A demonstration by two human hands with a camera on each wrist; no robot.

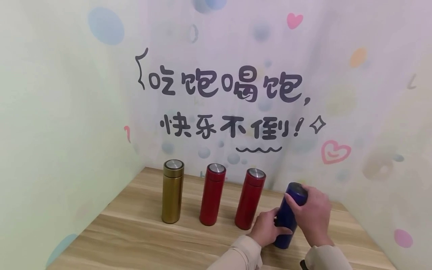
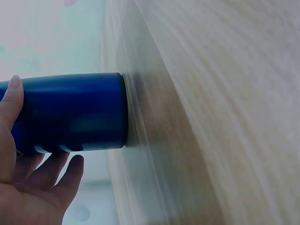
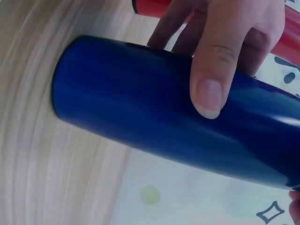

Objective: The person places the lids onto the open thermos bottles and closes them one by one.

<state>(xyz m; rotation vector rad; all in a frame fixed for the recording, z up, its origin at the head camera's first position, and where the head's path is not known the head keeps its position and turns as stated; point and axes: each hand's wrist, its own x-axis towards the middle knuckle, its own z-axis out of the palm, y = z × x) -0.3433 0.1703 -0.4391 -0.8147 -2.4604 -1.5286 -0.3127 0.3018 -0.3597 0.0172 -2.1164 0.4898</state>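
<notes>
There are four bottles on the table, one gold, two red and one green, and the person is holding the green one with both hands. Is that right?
Not quite. The bottle held by the left hand and right hand is dark blue, not green, as the head view shows. The rest holds: the gold bottle and two red bottles stand on the table.

Staged tabletop booth, pastel backdrop (image 1: 67, 112) printed with hearts and cartoon Chinese lettering, wood-grain table (image 1: 135, 232)
</notes>
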